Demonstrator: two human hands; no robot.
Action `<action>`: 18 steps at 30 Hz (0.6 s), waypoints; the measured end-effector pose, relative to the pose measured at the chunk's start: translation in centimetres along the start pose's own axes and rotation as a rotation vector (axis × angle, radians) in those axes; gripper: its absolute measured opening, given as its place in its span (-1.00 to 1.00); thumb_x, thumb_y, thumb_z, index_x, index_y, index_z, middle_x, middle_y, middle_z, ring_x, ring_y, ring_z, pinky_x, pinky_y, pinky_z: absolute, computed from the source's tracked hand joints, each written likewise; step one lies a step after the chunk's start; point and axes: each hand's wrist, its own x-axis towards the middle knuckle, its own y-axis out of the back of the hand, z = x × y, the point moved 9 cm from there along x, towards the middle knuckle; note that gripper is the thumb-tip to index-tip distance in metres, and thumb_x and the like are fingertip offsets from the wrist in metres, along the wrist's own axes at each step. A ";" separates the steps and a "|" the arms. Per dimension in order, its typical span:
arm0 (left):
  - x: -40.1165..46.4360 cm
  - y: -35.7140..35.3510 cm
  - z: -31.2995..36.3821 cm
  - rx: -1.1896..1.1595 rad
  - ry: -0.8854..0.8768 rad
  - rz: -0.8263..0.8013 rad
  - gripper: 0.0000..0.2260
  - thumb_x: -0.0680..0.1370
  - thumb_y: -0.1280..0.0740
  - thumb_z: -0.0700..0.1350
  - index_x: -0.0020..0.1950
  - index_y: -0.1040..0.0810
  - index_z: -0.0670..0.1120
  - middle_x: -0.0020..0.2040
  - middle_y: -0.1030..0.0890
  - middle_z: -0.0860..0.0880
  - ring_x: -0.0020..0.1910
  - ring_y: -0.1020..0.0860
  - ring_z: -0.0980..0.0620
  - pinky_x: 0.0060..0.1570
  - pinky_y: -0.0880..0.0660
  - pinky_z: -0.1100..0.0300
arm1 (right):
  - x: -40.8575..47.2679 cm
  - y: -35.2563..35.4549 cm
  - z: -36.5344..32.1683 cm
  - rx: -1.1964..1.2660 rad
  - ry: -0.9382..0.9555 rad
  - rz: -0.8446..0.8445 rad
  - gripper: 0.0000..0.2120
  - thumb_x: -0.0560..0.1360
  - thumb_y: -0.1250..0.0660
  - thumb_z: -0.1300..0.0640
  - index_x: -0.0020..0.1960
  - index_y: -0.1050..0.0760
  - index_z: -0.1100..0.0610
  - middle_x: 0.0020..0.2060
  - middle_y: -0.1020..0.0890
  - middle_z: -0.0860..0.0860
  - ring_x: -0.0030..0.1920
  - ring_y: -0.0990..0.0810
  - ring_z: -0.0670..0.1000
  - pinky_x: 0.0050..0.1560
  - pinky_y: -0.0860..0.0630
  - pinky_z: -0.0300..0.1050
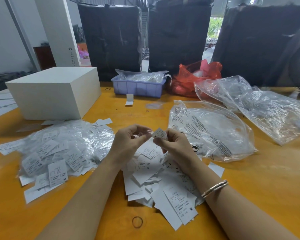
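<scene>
My right hand (173, 144) pinches a small white size label (159, 134) marked XS, held just above the table. Close beside it my left hand (128, 141) has its fingers curled round a small clear plastic sleeve (142, 134), hard to make out. Under both hands lies a loose pile of white printed labels (156, 179) with sizes S, M and XL. To the left spreads a heap of labels packed in small clear bags (59, 153).
The orange table (249, 187) carries a white box (54, 92) at the back left, a purple tray (139, 86) of bagged items, a red plastic bag (196, 77) and large clear bags (215, 132) on the right. A rubber band (137, 222) lies near the front. Black bundles stand behind.
</scene>
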 end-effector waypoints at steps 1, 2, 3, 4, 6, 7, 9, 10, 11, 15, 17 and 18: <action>0.0 -0.1 0.1 0.008 -0.008 -0.011 -0.85 0.44 -0.45 -0.14 -0.13 -0.62 0.12 -0.24 -0.63 0.23 -0.25 -0.53 0.24 -0.23 -0.48 0.37 | 0.0 -0.1 0.0 -0.006 -0.002 -0.006 -0.88 0.43 -0.41 0.29 -0.23 -0.49 0.18 -0.47 -0.45 -0.06 -0.46 -0.40 -0.12 -0.40 -0.37 -0.28; 0.0 -0.2 0.2 0.022 -0.019 -0.022 -0.85 0.44 -0.45 -0.14 -0.13 -0.61 0.12 -0.24 -0.63 0.23 -0.25 -0.53 0.24 -0.23 -0.49 0.34 | 0.0 -0.1 -0.1 -0.012 -0.005 -0.012 -0.88 0.43 -0.41 0.29 -0.23 -0.49 0.17 -0.48 -0.45 -0.05 -0.46 -0.39 -0.13 -0.41 -0.36 -0.29; 0.0 -0.3 0.4 0.040 -0.032 -0.035 -0.85 0.44 -0.45 -0.14 -0.13 -0.61 0.12 -0.23 -0.62 0.24 -0.24 -0.53 0.25 -0.22 -0.50 0.32 | -0.1 -0.2 -0.1 -0.021 -0.009 -0.020 -0.88 0.43 -0.41 0.29 -0.23 -0.49 0.18 -0.48 -0.44 -0.05 -0.47 -0.39 -0.13 -0.41 -0.36 -0.30; 0.0 -0.4 0.4 0.059 -0.043 -0.051 -0.84 0.44 -0.45 -0.15 -0.13 -0.60 0.13 -0.23 -0.62 0.26 -0.23 -0.54 0.25 -0.23 -0.50 0.33 | -0.1 -0.3 0.0 -0.032 -0.013 -0.030 -0.87 0.43 -0.41 0.29 -0.23 -0.49 0.18 -0.48 -0.44 -0.06 -0.47 -0.38 -0.15 -0.42 -0.35 -0.31; -0.1 -0.7 0.5 0.090 -0.063 -0.079 -0.81 0.44 -0.46 -0.18 -0.14 -0.59 0.13 -0.23 -0.61 0.29 -0.22 -0.53 0.29 -0.25 -0.47 0.39 | -0.1 -0.6 0.1 -0.055 -0.022 -0.060 -0.86 0.43 -0.41 0.30 -0.24 -0.48 0.16 -0.49 -0.43 -0.12 -0.48 -0.36 -0.18 -0.43 -0.33 -0.34; -0.2 -0.7 0.5 0.099 -0.066 -0.085 -0.80 0.44 -0.46 -0.19 -0.14 -0.59 0.13 -0.25 -0.61 0.29 -0.22 -0.53 0.30 -0.27 -0.46 0.41 | -0.2 -0.8 0.1 -0.053 -0.029 -0.070 -0.86 0.43 -0.41 0.31 -0.23 -0.49 0.15 -0.48 -0.43 -0.13 -0.47 -0.36 -0.19 -0.44 -0.33 -0.36; -0.1 -0.6 0.2 0.091 -0.053 -0.068 -0.80 0.44 -0.45 -0.20 -0.13 -0.59 0.12 -0.26 -0.62 0.23 -0.22 -0.52 0.27 -0.24 -0.47 0.37 | -0.2 -0.6 0.2 0.018 -0.048 -0.057 -0.90 0.43 -0.40 0.31 -0.15 -0.51 0.17 -0.40 -0.49 -0.08 -0.44 -0.40 -0.18 -0.40 -0.36 -0.34; 0.0 -0.4 0.0 0.075 -0.040 -0.051 -0.81 0.45 -0.45 -0.19 -0.13 -0.59 0.11 -0.25 -0.62 0.19 -0.20 -0.53 0.24 -0.20 -0.50 0.32 | -0.2 -0.3 0.3 0.076 -0.059 -0.030 -0.91 0.44 -0.38 0.31 -0.11 -0.52 0.18 -0.36 -0.52 -0.05 -0.42 -0.44 -0.16 -0.38 -0.39 -0.32; 0.1 -0.2 -0.1 0.055 -0.028 -0.037 -0.82 0.45 -0.44 -0.18 -0.11 -0.60 0.11 -0.23 -0.63 0.15 -0.18 -0.55 0.21 -0.17 -0.51 0.29 | -0.2 0.2 0.3 0.122 -0.063 0.002 -0.92 0.45 -0.37 0.32 -0.09 -0.52 0.19 -0.34 -0.55 -0.03 -0.40 -0.46 -0.14 -0.35 -0.42 -0.30; 0.2 -0.2 -0.3 0.002 -0.005 -0.042 -0.86 0.46 -0.44 -0.16 -0.07 -0.60 0.08 -0.17 -0.65 0.12 -0.11 -0.59 0.23 -0.12 -0.51 0.37 | -0.1 0.9 -0.3 0.033 -0.021 0.043 -0.85 0.45 -0.32 0.39 -0.18 -0.55 0.18 -0.43 -0.57 -0.08 -0.42 -0.48 -0.11 -0.36 -0.44 -0.31; 0.2 -0.3 -0.3 0.019 -0.002 -0.057 -0.86 0.45 -0.45 -0.15 -0.10 -0.60 0.08 -0.17 -0.66 0.16 -0.10 -0.60 0.23 -0.11 -0.52 0.36 | -0.2 0.6 -0.4 -0.034 -0.017 0.022 -0.85 0.44 -0.32 0.41 -0.19 -0.56 0.19 -0.41 -0.57 -0.03 -0.41 -0.48 -0.09 -0.35 -0.44 -0.28; 0.2 -0.4 -0.4 0.030 0.003 -0.063 -0.88 0.45 -0.45 -0.14 -0.11 -0.60 0.08 -0.18 -0.66 0.17 -0.10 -0.61 0.22 -0.11 -0.53 0.33 | -0.2 0.5 -0.4 -0.054 -0.016 0.017 -0.86 0.44 -0.32 0.41 -0.18 -0.56 0.21 -0.40 -0.57 -0.01 -0.41 -0.49 -0.08 -0.34 -0.45 -0.27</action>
